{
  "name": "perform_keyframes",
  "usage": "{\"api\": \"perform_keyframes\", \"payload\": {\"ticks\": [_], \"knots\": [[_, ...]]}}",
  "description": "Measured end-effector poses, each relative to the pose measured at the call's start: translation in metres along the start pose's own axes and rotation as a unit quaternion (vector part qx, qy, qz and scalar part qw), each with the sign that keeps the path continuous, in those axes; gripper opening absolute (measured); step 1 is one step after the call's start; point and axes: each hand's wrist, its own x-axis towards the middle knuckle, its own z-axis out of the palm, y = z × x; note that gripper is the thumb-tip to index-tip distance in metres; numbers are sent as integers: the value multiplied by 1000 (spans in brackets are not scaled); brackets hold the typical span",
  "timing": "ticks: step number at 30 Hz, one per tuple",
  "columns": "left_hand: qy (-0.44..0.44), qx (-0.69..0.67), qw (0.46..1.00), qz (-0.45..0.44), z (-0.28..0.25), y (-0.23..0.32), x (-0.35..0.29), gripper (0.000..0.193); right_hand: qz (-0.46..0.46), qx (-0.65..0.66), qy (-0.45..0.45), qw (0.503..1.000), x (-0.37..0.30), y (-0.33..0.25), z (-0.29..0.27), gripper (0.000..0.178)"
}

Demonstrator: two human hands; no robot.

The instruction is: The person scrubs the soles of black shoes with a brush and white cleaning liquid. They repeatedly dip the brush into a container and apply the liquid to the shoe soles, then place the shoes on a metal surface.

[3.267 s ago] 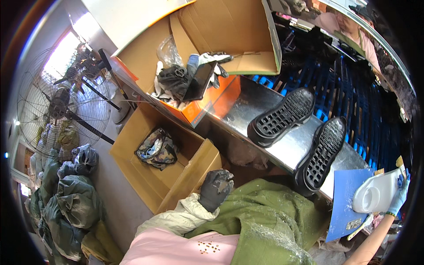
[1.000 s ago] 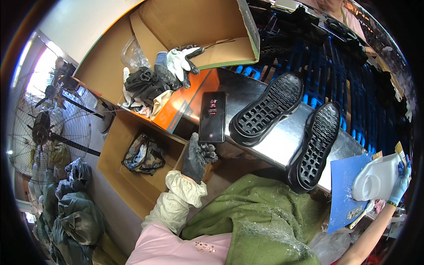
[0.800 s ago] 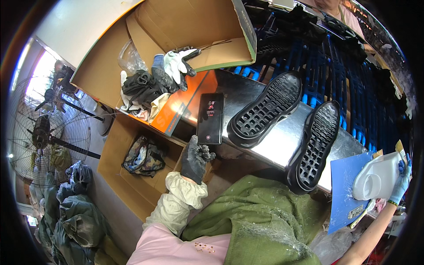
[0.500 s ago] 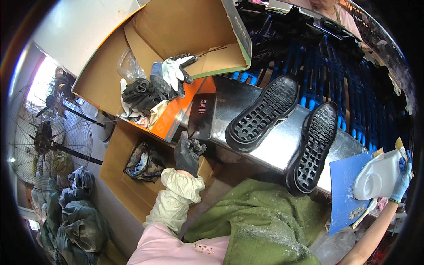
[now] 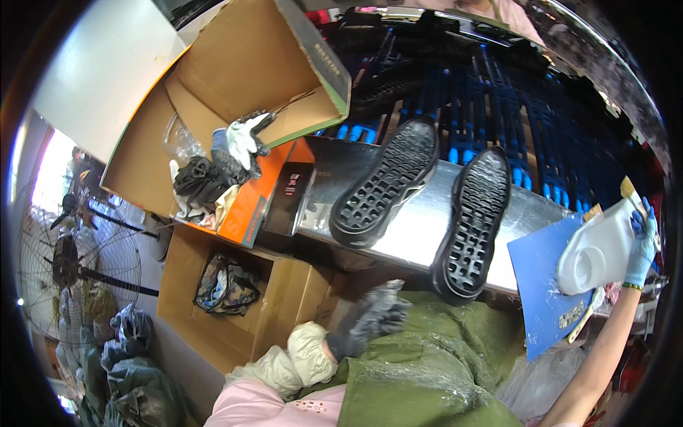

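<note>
- Handling the brush with control looks like the heart of this step; its handle is gripped in the blue-gloved right hand, with the bristles pointing away from the body
- Excess is best wiped off against the rim of the white container, which sits just beside that hand on the blue board; how much the bristles carry cannot be told
- The left sole and right sole are laid apart on the metal counter, grid side up, so each could be worked separately
- Care is called for with the right sole, whose near end seems to reach past the counter's front edge and could tip if pressed there
- The dark-gloved left hand is empty, its fingers loosely curled above the green apron; it would be well used to steady a sole by its side wall
- The two hands are well apart, and the phone by the orange box should be kept clear of drips
</note>
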Motion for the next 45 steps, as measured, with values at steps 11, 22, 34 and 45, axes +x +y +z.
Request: {"api": "perform_keyframes", "payload": {"ticks": [11, 22, 34, 45], "knots": [[-206, -115, 971, 21, 103, 10, 53, 55, 59, 136, -50, 988, -157, -58, 108, 44], [-344, -327, 859, -195, 59, -31, 74, 109, 88, -183, 29, 979, -191, -86, 89, 12], [-364, -342, 844, -195, 103, -21, 61, 99, 155, -42, 113, 980, -188, -65, 71, 23], [-300, -340, 846, -279, 87, -25, 57, 88, 269, 199, 62, 940, -207, -27, 228, 25]]}}
